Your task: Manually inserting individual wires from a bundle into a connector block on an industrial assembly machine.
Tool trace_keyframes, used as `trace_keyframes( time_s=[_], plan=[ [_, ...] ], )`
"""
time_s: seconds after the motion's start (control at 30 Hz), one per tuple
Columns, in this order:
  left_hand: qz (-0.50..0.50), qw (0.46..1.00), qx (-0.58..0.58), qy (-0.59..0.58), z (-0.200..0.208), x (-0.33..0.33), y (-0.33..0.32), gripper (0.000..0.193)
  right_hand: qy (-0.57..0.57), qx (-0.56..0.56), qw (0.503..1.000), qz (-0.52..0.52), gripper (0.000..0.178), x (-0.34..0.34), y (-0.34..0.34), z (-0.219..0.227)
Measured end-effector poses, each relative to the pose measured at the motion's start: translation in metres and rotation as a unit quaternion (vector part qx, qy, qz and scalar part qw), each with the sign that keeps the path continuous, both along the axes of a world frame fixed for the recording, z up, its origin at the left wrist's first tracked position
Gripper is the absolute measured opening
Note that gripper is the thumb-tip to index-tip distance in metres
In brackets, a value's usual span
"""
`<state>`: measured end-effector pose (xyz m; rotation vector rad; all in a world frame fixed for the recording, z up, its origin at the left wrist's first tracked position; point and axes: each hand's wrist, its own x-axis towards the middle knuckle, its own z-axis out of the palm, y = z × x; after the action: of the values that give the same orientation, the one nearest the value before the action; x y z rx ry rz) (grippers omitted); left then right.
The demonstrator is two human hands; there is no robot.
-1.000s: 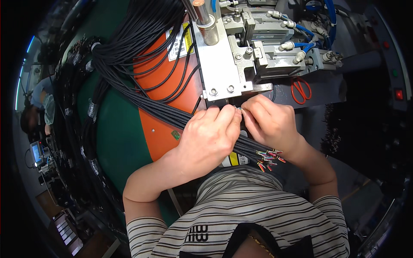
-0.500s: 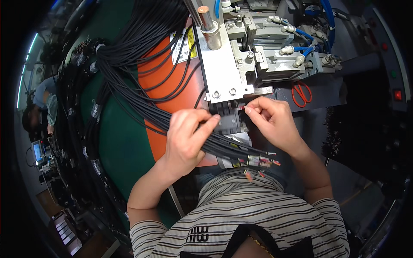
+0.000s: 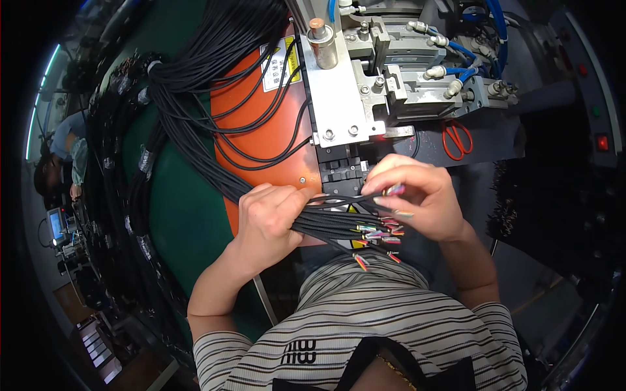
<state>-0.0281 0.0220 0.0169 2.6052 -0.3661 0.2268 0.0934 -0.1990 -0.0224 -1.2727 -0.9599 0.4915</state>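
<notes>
My left hand [image 3: 270,218] is closed around a bundle of black cables [image 3: 326,225] just in front of the machine's small black fixture [image 3: 342,173]. To its right, the cables end in short stripped coloured wires [image 3: 388,228], pink, yellow, white and orange among them. My right hand [image 3: 424,199] pinches the ends of one or more black cables between thumb and fingers, a little above the rest of the bundle. Coloured wire tips show beside those fingers; the exact number of cables held cannot be made out.
A metal machine plate [image 3: 339,98] with pneumatic cylinders and blue hoses stands ahead. Red-handled scissors [image 3: 458,140] lie on the right. More black cables [image 3: 215,58] run over the orange panel [image 3: 261,143] and green surface [image 3: 176,228]. Another person [image 3: 68,150] is far left.
My right hand has come back from the fixture toward me and now pinches cable ends. The left hand has moved slightly nearer to me and grips the bundle; the fixture shows more.
</notes>
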Motion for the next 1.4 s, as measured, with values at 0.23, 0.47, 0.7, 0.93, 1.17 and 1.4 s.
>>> trace_keyframes(
  time_s=[0.23,0.47,0.7,0.93,1.17,1.4],
  plan=[
    [-0.061,0.995,-0.041,-0.062,-0.002,0.008,-0.021,0.050,0.279,-0.047,0.958,-0.042,0.013,-0.018,0.005,0.013],
    [-0.044,0.998,-0.031,-0.016,0.001,0.014,-0.017,0.053,0.233,0.030,0.966,-0.106,0.016,-0.023,0.002,-0.003],
    [-0.039,0.993,-0.113,0.018,-0.005,0.027,-0.016,0.053,0.097,-0.068,0.982,-0.149,0.021,-0.019,0.006,0.004],
    [-0.058,0.994,-0.054,-0.080,-0.016,0.028,-0.018,0.043,0.388,-0.007,0.919,-0.070,0.014,-0.022,0.010,-0.005],
    [-0.054,0.988,-0.016,-0.141,-0.018,0.029,-0.033,0.027,0.433,-0.036,0.900,0.021,0.010,-0.007,0.013,0.007],
    [-0.004,0.984,-0.113,-0.138,-0.013,0.035,-0.031,0.016,-0.055,-0.020,0.983,-0.172,0.034,-0.033,0.020,0.001]
  ],
)
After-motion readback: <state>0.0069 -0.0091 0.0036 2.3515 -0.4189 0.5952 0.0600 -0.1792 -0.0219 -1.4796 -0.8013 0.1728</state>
